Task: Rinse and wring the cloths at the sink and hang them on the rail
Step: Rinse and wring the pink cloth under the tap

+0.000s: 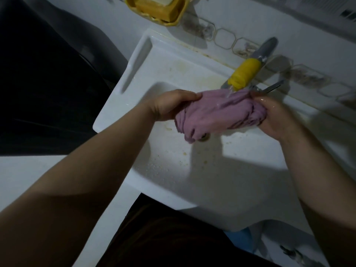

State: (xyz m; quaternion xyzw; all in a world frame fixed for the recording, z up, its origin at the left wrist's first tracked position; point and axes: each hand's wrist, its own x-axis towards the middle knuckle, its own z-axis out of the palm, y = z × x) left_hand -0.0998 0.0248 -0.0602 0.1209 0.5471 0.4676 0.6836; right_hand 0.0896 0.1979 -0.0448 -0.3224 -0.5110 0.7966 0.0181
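A bunched purple cloth [217, 112] is held over the basin of a white sink [192, 170], its long axis running roughly left to right, the right end slightly farther toward the wall. The left hand [171, 105] is closed around the cloth's left end, thumb on top; the right hand [273, 116] is clamped on the right end, its skin wet and shiny. The two hands are apart, with the cloth stretched between them. A loose fold hangs from the cloth's lower left part, down toward the drain [204, 137].

A grey tap with a yellow nozzle [244, 74] points down and to the left from the wall, and a thin stream of water falls from it onto the cloth's upper right part.

On the tiled wall above the sink's far left corner sits a yellow soap dish [179, 18], which holds an orange-brown bar of soap [154, 8] and a paler bar on top of it.
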